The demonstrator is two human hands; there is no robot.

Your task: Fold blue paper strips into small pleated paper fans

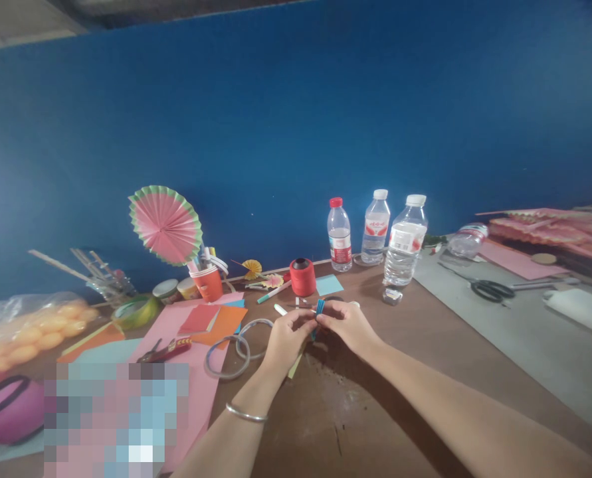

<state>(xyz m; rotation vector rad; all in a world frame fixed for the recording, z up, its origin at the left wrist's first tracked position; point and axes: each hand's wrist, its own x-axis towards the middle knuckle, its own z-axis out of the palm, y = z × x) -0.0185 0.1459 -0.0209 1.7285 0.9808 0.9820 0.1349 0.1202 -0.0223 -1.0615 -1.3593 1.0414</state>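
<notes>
Between my two hands, above the brown table, is a small piece of pleated blue paper [320, 307]. My left hand [290, 336] pinches it from the left with thumb and fingers. From the other side my right hand [346, 323] grips the same piece, fingertips close together. The lower part of the paper is partly hidden by the fingers. Just behind my hands stands a spool of red thread [303, 279], and a light blue paper square [329, 285] lies beside it. Two rolls of clear tape [227, 357] lie left of my left wrist.
Three water bottles [406, 242] stand at the back right. A red paper cup [208, 284] holds a pink and green pleated fan [166, 226]. Pink paper [200, 398] with pliers [165, 350] on it lies left; scissors [492, 290] rest on a grey mat [539, 358] at right.
</notes>
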